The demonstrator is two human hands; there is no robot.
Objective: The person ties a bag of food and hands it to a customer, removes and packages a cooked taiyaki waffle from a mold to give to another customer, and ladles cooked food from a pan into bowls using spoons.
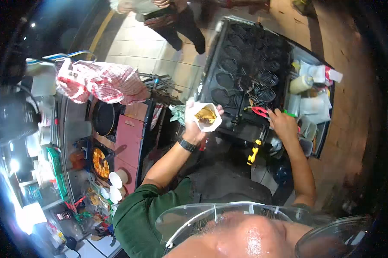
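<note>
My left hand (196,129) is closed around a white paper bag (214,124), its open top facing up. Golden-brown baked pieces (206,115) show inside the bag. A dark band circles the left wrist. At the right edge of the griddle, my right hand (284,124) grips a red-handled tool (259,112) whose exact kind I cannot make out. The tool lies over the lower right of a black molded griddle (222,95) with rows of fish-shaped hollows. Something green sticks out beside the right hand's fingers.
A side tray holds a squeeze bottle (301,84), packets and tubs. A yellow-handled tool (254,152) hangs below the griddle. At left are a red checked cloth (103,81), a round pan (104,118), a pan of food (100,163) and white cups (118,178). Another person (172,23) stands beyond.
</note>
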